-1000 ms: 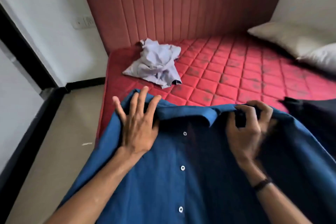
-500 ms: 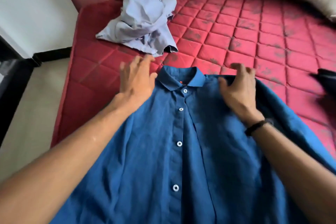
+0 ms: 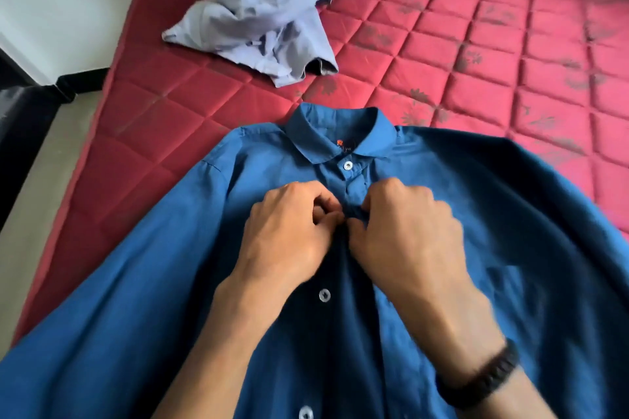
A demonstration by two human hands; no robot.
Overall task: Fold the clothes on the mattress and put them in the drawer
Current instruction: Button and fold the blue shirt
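Both your hands have come off the shoulders and met at the placket of the blue shirt (image 3: 170, 265), which lies face up on the near part of the red mattress (image 3: 476, 54). Your left hand (image 3: 289, 231) and right hand (image 3: 405, 235) each pinch the cloth with curled fingers, just below the collar. Three buttons show; whatever sits between your fingertips is hidden. One crumpled lilac garment (image 3: 262, 10) lies farther off, left. One black wristband (image 3: 483, 374) circles your right wrist.

The lower part of the dark blue button-up shirt (image 3: 510, 248) is cut off by the bottom edge. The button between the curled fingertips (image 3: 328, 214) is hidden.
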